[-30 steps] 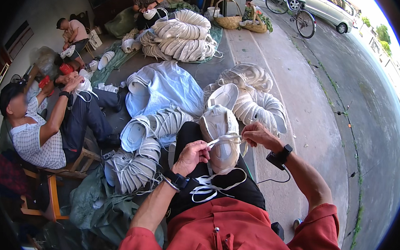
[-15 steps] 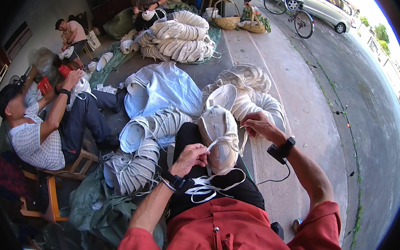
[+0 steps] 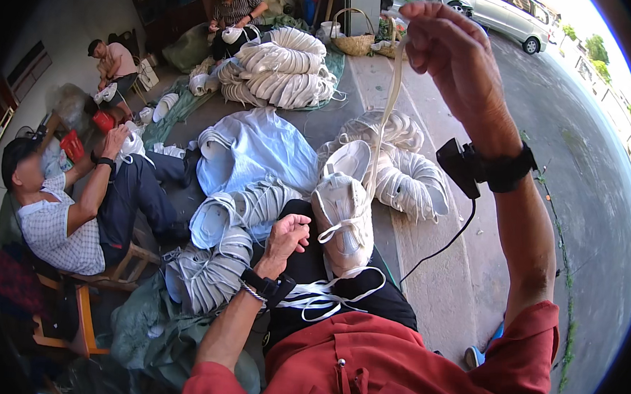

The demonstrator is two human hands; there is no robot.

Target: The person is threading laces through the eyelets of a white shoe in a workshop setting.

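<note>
A white lace-up shoe rests on my lap, toe toward me. My right hand is raised high at the upper right, pinching a white shoelace that runs taut up from the shoe. Left of the shoe, my left hand is held with curled fingers, apart from the shoe and with no lace seen in it. A loose loop of lace lies across the shoe's front. Several more white laces lie over my dark trousers below the toe.
Nested rows of white shoes lie at left, ahead and farther back. A light blue cloth covers some. Three people sit working at left and back. A wicker basket stands behind; a van is outside.
My right hand has risen far up from beside the shoe, drawing the lace out straight. My left hand has let go of the lace and moved slightly left.
</note>
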